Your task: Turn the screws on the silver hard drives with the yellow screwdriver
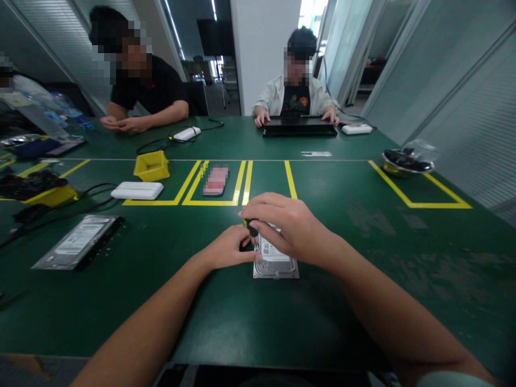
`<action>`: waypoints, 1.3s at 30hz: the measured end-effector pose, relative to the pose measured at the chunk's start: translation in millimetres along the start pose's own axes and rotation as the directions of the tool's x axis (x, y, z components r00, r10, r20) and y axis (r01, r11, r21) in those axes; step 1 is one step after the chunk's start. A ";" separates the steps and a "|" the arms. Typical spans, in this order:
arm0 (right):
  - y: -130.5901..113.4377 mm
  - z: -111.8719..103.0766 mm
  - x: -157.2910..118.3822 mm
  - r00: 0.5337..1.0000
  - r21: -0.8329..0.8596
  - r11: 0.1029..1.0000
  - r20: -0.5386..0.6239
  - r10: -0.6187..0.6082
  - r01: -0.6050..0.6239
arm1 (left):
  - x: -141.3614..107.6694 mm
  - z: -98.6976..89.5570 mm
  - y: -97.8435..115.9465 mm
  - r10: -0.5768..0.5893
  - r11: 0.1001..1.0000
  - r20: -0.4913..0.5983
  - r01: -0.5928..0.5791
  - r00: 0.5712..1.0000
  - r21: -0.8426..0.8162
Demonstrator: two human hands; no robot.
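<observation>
A silver hard drive (276, 270) with a white label lies flat on the green table in front of me, partly covered by my hands. My right hand (288, 220) is closed on the black and yellow handle of a screwdriver (252, 229), which stands roughly upright over the drive's left edge. The screwdriver's tip is hard to make out. From the left, my left hand (228, 248) grips the drive's edge, its thumb reaching onto the drive and its fingers close to the screwdriver's shaft.
On the left lies another hard drive (78, 242). Beyond it are a white power strip (137, 190), a yellow bin (152, 165) and cables. A pink item (216, 180) lies within yellow tape; a metal bowl (407, 162) stands right. Two people sit opposite, one holding a black panel (300, 127).
</observation>
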State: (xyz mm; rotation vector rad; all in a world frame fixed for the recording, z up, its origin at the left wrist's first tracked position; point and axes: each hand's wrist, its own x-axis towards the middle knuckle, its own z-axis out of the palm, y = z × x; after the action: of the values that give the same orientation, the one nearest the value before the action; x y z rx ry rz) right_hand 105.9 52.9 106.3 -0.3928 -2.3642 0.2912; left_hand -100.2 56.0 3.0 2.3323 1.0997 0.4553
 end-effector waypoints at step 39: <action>-6.0 -4.2 1.7 0.997 -0.025 0.998 0.045 0.063 -0.062 | -1.0 -1.5 -5.7 -0.045 0.982 0.035 0.050 0.998 -0.181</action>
State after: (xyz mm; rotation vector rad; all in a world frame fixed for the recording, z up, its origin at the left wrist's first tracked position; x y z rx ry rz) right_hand 106.4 48.3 112.2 -0.4772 -2.4048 0.3048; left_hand -105.0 58.7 0.9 2.1430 1.0514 0.4793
